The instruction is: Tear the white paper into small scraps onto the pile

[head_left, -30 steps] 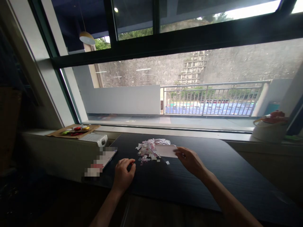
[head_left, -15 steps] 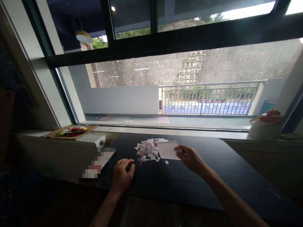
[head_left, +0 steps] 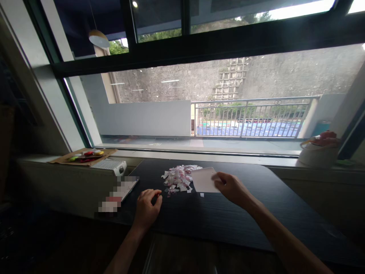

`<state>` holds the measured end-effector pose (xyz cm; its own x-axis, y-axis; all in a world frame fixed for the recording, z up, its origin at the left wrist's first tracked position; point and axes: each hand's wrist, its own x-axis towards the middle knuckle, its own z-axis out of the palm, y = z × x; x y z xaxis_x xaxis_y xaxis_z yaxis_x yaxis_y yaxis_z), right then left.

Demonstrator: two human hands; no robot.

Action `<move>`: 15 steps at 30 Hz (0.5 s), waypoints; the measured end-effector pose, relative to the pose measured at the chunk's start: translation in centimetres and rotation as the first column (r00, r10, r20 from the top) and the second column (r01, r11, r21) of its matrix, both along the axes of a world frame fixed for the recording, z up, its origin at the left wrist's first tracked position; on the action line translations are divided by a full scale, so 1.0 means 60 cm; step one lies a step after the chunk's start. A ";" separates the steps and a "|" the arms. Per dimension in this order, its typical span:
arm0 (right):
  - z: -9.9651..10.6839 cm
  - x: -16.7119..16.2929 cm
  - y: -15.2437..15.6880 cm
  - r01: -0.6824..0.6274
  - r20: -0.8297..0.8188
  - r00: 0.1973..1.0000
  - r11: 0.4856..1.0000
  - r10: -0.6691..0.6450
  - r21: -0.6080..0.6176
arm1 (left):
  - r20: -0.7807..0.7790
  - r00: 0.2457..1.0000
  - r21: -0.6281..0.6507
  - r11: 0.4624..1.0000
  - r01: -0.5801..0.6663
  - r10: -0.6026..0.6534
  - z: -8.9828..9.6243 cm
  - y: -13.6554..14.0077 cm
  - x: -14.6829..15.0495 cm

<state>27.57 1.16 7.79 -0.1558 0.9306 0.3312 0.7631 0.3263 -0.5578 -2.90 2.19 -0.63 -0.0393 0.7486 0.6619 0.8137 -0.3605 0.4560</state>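
Note:
My right hand (head_left: pixel 230 187) is closed on the right edge of a thin white sheet with rounded corners (head_left: pixel 203 180), a card or flat scraper. The sheet tilts just right of a heap of torn paper scraps (head_left: pixel 179 176), white with pink marks. Its left edge is by the heap; whether they touch I cannot tell. One loose scrap (head_left: pixel 202 195) lies below the sheet's lower edge. Nearer me, my left hand (head_left: pixel 148 205) rests on the dark table, fingers loosely curled, thumb apart from them, nothing visible between. It is left of and below the heap.
The black table (head_left: pixel 245 220) has a rounded far right corner and meets the window sill. At the left are a partly blurred flat item (head_left: pixel 125 190), a white ribbed box (head_left: pixel 110 166) and cardboard with colourful pieces (head_left: pixel 82 155). A white container (head_left: pixel 318 154) stands right.
My right hand and the white sheet have shifted slightly right, and the sheet now stands more tilted beside the heap. My left hand keeps its place. The view has moved a little.

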 end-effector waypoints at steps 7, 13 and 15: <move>0.010 -0.024 -0.004 -0.017 -0.001 1.000 1.000 0.017 -0.011 | 0.006 1.000 -0.009 1.000 -0.004 0.004 0.003 -0.002 0.004; 0.020 -0.004 -0.012 0.059 0.090 0.994 0.998 -0.056 -0.034 | -0.010 1.000 -0.020 1.000 -0.009 0.009 0.001 0.000 0.001; 0.030 0.006 -0.023 0.107 0.143 0.984 0.994 -0.104 -0.010 | -0.006 1.000 -0.023 1.000 -0.013 0.013 -0.001 0.000 0.002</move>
